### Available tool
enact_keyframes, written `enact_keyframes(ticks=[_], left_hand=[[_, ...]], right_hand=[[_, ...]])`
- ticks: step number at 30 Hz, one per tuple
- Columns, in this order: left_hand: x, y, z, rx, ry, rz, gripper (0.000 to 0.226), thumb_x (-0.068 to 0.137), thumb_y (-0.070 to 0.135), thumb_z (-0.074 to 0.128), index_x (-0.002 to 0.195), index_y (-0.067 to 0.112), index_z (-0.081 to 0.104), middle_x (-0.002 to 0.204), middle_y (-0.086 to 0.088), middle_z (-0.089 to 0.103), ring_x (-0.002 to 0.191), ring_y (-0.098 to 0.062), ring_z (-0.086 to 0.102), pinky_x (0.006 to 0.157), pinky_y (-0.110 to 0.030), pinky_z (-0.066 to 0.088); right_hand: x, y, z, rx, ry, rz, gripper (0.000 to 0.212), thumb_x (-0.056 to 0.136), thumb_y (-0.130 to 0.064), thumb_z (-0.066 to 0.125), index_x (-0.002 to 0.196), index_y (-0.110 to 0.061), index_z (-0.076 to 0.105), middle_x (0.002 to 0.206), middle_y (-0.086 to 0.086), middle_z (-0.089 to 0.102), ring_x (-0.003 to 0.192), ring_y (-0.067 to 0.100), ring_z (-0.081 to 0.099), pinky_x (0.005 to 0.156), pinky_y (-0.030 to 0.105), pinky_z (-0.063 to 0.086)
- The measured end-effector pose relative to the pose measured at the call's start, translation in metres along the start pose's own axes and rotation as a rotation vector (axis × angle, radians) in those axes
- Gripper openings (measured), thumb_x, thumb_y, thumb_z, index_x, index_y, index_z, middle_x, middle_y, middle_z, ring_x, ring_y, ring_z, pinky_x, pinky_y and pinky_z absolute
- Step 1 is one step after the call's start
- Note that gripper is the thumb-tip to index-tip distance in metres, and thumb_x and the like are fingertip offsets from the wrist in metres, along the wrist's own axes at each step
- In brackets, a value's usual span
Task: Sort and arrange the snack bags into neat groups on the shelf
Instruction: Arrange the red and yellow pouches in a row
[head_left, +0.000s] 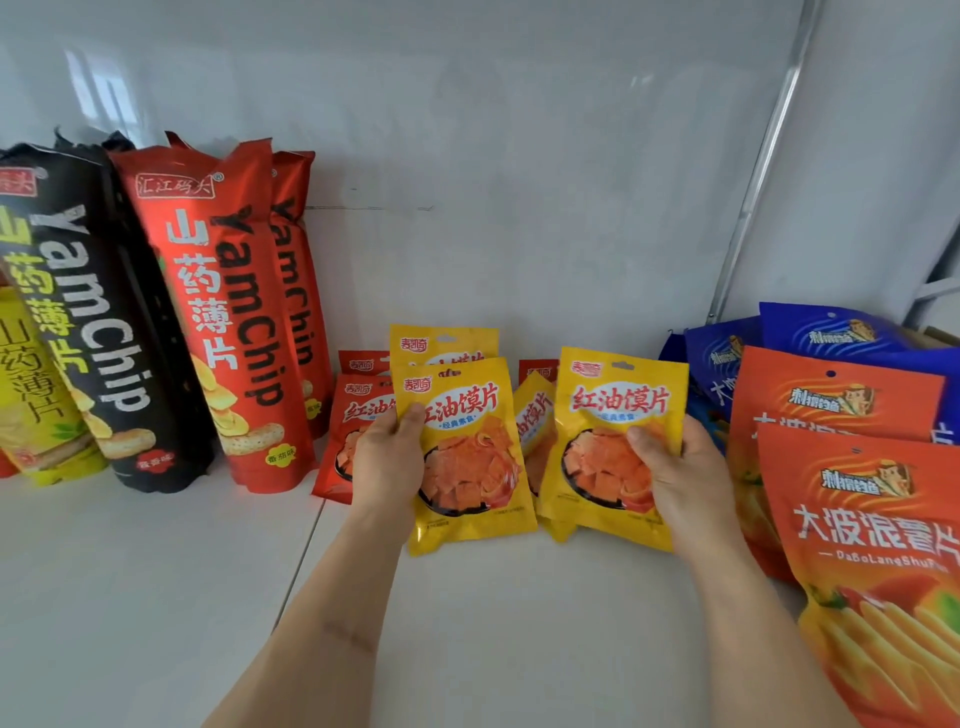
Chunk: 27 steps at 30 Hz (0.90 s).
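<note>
two small yellow foil snack pouches stand mid-shelf, the left hand (387, 457) pinching one (467, 457), the right hand (670, 467) the other (613, 441), fingers pressed to their faces, likely to line them up together on the white shelf (156, 571).

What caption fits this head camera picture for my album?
Left hand and right hand each hold a small yellow snack bag on the shelf.

left hand (387, 457) – yellow bag (467, 457) | right hand (670, 467) – second yellow bag (613, 415)
</note>
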<state>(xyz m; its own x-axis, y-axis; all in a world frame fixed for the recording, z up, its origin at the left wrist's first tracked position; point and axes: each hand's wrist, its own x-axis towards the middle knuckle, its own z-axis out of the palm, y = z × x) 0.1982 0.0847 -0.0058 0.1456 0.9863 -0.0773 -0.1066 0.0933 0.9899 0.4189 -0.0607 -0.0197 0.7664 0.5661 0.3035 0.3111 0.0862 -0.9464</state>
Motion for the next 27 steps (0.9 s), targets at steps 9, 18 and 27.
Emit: enact_keyframes(ticks=[9,18,27], left_hand=[[-0.006,-0.003,0.011,-0.160,-0.091,-0.124,0.061,0.088,0.044,0.071,0.143,0.022,0.053,0.130,0.005,0.065,0.123,-0.023,0.061,0.107,-0.049,0.048],[-0.008,-0.008,0.017,-0.199,-0.206,-0.163,0.038,0.094,0.057,0.059,0.116,0.028,0.068,0.100,0.003,0.079,0.093,-0.020,0.076,0.092,-0.045,0.059],[0.009,-0.012,0.002,-0.148,-0.080,-0.012,0.046,0.087,0.055,0.064,0.124,0.029,0.067,0.117,0.009,0.074,0.111,-0.021,0.069,0.097,-0.046,0.055]], right_hand=[[-0.010,-0.008,0.012,0.122,-0.133,-0.043,0.014,0.094,-0.029,0.065,0.107,-0.030,0.070,0.107,-0.011,0.074,0.101,0.011,0.069,0.089,0.038,0.054],[-0.026,-0.014,0.058,-0.204,-0.326,-0.029,0.021,0.089,-0.033,0.070,0.110,-0.034,0.065,0.107,-0.017,0.069,0.102,0.005,0.063,0.085,0.026,0.049],[-0.014,-0.020,0.063,-0.507,-0.121,-0.068,0.056,0.090,-0.056,0.058,0.132,-0.018,0.057,0.124,-0.002,0.060,0.120,0.019,0.054,0.092,0.031,0.043]])
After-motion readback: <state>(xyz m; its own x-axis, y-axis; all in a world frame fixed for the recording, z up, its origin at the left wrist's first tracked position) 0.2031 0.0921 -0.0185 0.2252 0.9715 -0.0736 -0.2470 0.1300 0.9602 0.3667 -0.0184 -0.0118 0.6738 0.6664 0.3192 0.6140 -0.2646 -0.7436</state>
